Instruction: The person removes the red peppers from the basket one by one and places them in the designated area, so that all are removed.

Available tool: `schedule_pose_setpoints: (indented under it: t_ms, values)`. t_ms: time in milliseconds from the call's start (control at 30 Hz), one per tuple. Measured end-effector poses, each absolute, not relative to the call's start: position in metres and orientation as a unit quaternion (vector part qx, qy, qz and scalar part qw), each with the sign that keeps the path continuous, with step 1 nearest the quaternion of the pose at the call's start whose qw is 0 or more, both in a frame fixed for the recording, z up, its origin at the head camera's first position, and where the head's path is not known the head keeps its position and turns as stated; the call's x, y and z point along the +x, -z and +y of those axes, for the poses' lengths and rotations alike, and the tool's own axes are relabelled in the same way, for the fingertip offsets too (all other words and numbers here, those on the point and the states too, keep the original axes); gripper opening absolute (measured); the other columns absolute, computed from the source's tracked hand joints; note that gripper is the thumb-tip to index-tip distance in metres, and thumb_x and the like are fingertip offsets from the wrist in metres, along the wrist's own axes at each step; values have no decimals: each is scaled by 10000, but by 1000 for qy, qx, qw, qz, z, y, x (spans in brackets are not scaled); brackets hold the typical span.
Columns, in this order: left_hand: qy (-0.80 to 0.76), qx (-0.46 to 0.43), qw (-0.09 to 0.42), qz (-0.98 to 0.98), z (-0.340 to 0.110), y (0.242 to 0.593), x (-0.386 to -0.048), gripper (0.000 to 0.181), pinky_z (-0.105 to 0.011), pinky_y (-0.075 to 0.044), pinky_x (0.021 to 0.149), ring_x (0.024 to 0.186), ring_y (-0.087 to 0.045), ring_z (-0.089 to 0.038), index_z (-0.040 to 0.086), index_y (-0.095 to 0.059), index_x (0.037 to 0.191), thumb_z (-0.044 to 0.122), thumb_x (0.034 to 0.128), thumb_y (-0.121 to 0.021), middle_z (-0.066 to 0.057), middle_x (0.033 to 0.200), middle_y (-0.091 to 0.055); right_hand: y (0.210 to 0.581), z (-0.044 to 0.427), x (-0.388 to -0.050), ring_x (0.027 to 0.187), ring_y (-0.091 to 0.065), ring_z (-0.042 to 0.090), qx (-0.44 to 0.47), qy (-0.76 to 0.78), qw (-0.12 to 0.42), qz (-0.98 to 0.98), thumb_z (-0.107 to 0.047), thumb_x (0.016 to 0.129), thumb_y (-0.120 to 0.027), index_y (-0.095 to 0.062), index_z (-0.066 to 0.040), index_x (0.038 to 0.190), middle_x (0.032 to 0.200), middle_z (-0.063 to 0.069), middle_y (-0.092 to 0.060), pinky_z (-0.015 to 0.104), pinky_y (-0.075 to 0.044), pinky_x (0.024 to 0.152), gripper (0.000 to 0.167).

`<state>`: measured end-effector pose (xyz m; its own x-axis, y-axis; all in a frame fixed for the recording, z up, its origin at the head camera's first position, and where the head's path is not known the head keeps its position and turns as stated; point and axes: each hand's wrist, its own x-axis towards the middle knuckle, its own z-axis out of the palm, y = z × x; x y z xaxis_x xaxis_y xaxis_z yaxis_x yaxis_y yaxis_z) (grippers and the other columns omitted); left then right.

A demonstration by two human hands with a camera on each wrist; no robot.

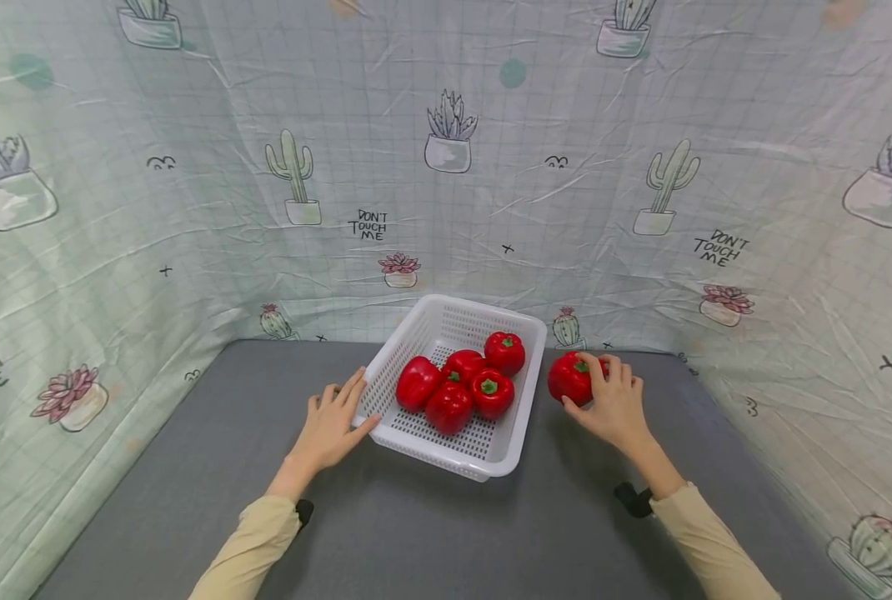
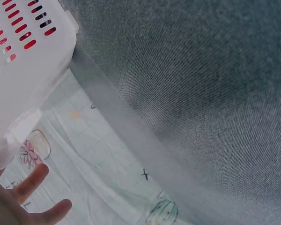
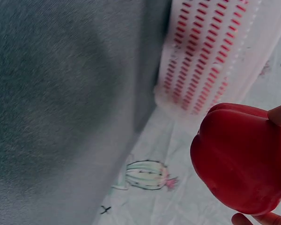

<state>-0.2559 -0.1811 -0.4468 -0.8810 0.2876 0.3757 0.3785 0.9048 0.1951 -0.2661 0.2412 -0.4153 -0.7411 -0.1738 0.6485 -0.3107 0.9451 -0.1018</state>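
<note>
A white perforated basket (image 1: 516, 433) holds several red bell peppers (image 1: 449, 408), bunched towards its middle and right. At its left front corner my left hand (image 1: 329, 427) rests against the rim with fingers spread; the left wrist view shows fingers (image 2: 33, 185) beside the basket (image 2: 28, 79). To the right of the basket, my right hand (image 1: 617, 406) grips another red pepper (image 1: 568, 378) between thumb and fingers. In the right wrist view this pepper (image 3: 243, 157) appears close up, beside the basket's side wall (image 3: 201, 56).
A dark grey table (image 1: 213, 467) lies under the basket. Behind it and along both sides hangs a pale curtain (image 1: 491, 217) printed with cacti and potted plants. A black band (image 1: 633, 500) is on the right wrist.
</note>
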Motion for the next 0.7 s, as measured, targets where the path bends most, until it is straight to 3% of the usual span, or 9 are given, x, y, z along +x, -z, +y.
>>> schedule_pose_setpoints:
  t_ms: [233,700]
  values:
    - [131,-167,153,-965,-179,447,-257,704,-573,-246,888,1167,-351,-321,137,-263,1416,518,856,-451,-38,1465,-281,425,252,-283,956,-406,407,101,-98,309,-941,-318,664,-695,-408,-98,1216,1106,261,-429,532,-335,665,660]
    - [133,-173,163,-962,-178,449,-257,692,-526,-296,814,1067,-383,-321,107,-303,1398,491,852,-483,-48,1459,-295,447,273,-322,958,-370,440,54,-128,257,-956,-325,717,-672,-357,-103,1265,1128,279,-392,574,-311,672,670]
